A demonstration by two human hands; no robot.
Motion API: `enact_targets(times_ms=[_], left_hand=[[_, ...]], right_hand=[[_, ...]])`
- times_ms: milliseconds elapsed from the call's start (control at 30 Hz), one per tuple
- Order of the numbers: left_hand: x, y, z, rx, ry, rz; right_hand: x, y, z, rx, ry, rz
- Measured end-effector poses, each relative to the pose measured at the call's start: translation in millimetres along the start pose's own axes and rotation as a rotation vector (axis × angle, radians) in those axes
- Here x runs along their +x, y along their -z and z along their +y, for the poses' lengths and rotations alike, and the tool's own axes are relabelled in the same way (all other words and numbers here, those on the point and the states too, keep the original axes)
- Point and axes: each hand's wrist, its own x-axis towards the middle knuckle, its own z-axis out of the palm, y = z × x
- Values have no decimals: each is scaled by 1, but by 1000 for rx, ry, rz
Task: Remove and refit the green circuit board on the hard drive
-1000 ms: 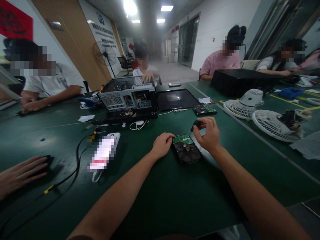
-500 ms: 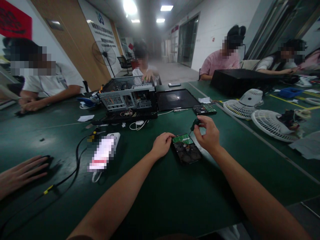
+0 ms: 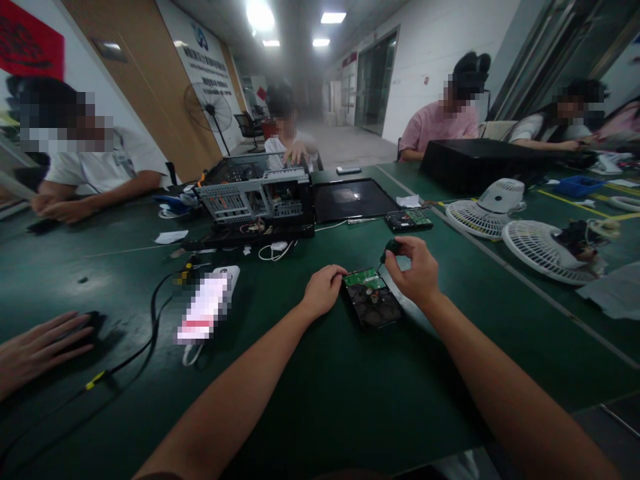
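Observation:
A hard drive (image 3: 374, 305) lies on the green table in front of me, its green circuit board at the far end. My left hand (image 3: 324, 289) grips the drive's far left corner, fingers closed against its edge. Between the fingers of my right hand (image 3: 414, 268) is a screwdriver (image 3: 389, 251) with a dark green handle. Its thin shaft slants down to the far right corner of the circuit board; the exact spot of the tip is too small to make out.
Beyond the drive stand an opened computer case (image 3: 255, 200), a black panel (image 3: 353, 199) and a second hard drive (image 3: 410, 219). White fan parts (image 3: 543, 250) lie to the right. At left are a phone (image 3: 207, 307), a black cable (image 3: 156, 313) and another person's hand (image 3: 47, 350).
My right hand and the screwdriver handle have shifted very slightly, the handle a touch lower. The hard drive and my left hand stay nearly where they were.

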Motion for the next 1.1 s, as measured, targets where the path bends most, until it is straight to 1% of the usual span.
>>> enact_targets(times_ms=[300, 467, 767, 1100], left_hand=[[0, 2, 2, 9, 7, 6], [0, 3, 4, 19, -9, 17], [-1, 2, 5, 25, -25, 47], [-2, 3, 6, 37, -24, 46]], right_hand=[[0, -1, 1, -7, -11, -14], [0, -1, 3, 11, 7, -36], [0, -2, 2, 3, 2, -26], [1, 0, 2, 18, 42, -32]])
